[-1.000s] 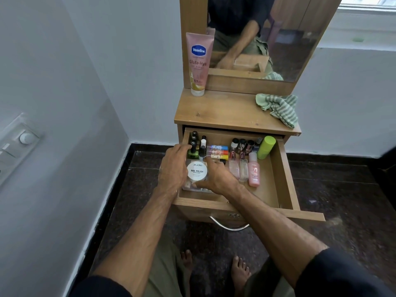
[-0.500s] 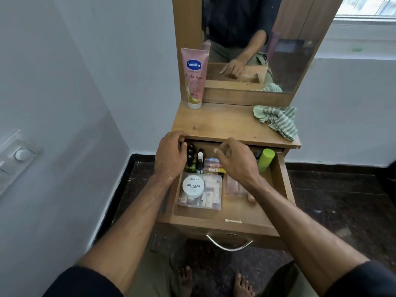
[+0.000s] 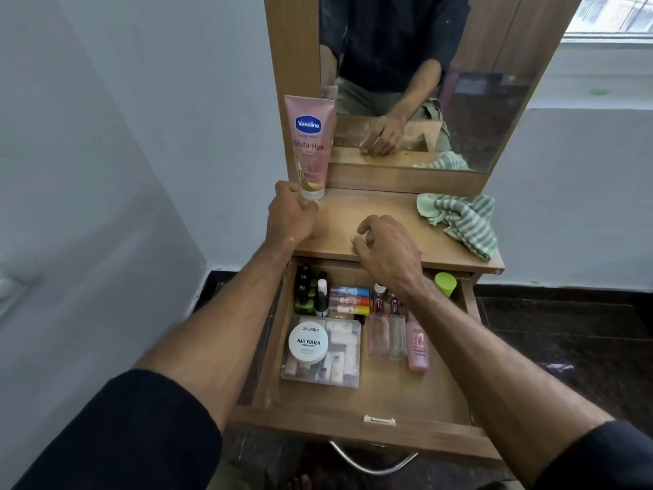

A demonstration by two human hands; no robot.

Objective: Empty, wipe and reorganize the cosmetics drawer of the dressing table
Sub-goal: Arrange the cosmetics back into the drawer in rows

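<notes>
The left hand (image 3: 290,217) grips the bottom of the pink tube (image 3: 311,145) standing on the bench (image 3: 381,221). The right hand (image 3: 387,251) rests there, fingers curled; whether it holds anything, I cannot tell. The open drawer (image 3: 388,394) lies below both. A cloth (image 3: 459,221) sits right.

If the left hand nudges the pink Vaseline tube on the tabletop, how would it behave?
The Vaseline tube stands tall on its small cap, so it probably tips easily. Its soft plastic body likely dents when squeezed. Lying down, it might roll little, given its flat crimped top.
</notes>
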